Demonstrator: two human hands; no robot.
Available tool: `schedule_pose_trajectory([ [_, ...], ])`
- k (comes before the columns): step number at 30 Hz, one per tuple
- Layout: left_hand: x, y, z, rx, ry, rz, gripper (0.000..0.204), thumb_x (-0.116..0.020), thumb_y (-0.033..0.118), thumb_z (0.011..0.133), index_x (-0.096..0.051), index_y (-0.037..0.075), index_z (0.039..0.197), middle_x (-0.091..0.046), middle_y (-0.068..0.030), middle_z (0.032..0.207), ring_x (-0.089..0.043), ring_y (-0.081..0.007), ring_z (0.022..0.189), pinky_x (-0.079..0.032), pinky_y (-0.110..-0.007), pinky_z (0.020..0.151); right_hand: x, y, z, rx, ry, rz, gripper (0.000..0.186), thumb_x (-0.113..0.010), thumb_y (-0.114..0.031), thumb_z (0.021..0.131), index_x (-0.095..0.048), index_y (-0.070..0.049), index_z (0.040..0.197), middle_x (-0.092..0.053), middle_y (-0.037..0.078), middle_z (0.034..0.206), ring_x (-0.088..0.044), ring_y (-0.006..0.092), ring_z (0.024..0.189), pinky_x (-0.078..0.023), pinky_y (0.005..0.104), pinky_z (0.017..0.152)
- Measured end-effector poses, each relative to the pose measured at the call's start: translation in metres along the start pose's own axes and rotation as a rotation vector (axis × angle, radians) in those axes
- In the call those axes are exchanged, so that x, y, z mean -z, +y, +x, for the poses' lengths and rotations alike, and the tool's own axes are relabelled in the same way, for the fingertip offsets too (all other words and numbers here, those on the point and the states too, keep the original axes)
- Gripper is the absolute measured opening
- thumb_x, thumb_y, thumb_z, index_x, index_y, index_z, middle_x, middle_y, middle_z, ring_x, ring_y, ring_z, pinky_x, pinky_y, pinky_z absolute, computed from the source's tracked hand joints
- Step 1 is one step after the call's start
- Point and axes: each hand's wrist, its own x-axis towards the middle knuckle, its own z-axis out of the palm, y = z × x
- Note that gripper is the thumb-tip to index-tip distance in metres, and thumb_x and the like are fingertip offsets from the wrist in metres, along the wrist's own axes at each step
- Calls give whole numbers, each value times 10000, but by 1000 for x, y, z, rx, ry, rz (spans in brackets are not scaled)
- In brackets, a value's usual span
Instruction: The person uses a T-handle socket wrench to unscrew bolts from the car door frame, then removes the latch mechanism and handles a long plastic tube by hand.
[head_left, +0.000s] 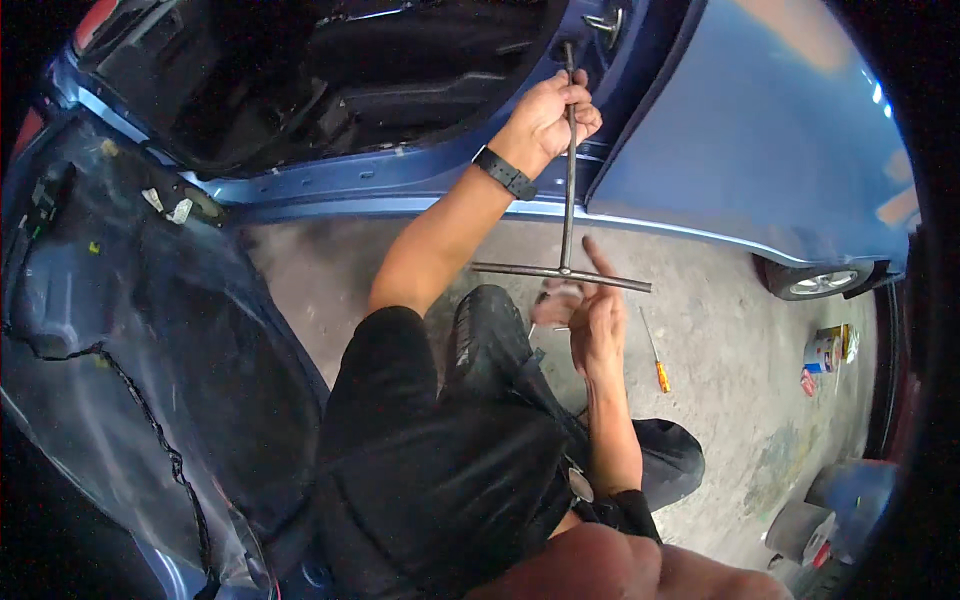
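Observation:
A metal T-handle wrench (pixel 570 190) reaches from the blue door pillar (pixel 590 80) toward me, its far end against the pillar beside a shiny metal bracket (pixel 605 22). My left hand (pixel 555 115) is closed round the shaft near that far end. The crossbar (pixel 515 268) lies across the near end. Just beneath it is my right hand (pixel 597 325), its index finger stretched out past the bar and its other fingers partly blurred. The right hand does not grip the bar; whether it touches it, I cannot tell.
An opened car door (pixel 150 330) with dark inner lining stands at my left. A screwdriver (pixel 661 375) with a yellow-orange handle lies on the concrete floor (pixel 740 350). Farther right are a front wheel (pixel 820 280), a can (pixel 822 352) and several containers (pixel 800 530).

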Motion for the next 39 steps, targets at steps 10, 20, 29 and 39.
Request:
schedule_pose_trajectory([
  [10,4,-11,-3,-235,141,272,213,-668,278,945,-588,81,934,-582,8,750,-515,-100,598,-435,-242,524,-37,-21,24,499,144,-1804,596,-571,-51,843,-430,-41,1422,-548,212,1057,-641,382,803,-556,475,749],
  [20,-19,-35,-19,-333,296,826,231,-610,316,983,-618,84,980,-663,-38,805,-587,-99,619,-493,-242,523,24,27,15,165,150,-932,471,-509,1,919,-408,36,1377,-613,173,881,-656,294,765,-517,368,690],
  [29,-29,9,15,-1216,538,1743,313,-782,260,826,-653,-7,926,-715,-109,740,-687,-198,652,-530,-347,622,70,-21,-89,-147,42,-706,328,-415,14,951,-503,44,1265,-601,77,884,-612,155,841,-478,289,783],
  [39,-64,3,12,-1040,727,2725,316,-610,322,912,-643,16,839,-688,-231,805,-672,-439,766,-527,-528,693,95,4,-114,-211,177,-500,303,-430,-13,934,-540,53,1209,-606,127,817,-640,178,759,-504,333,712],
])
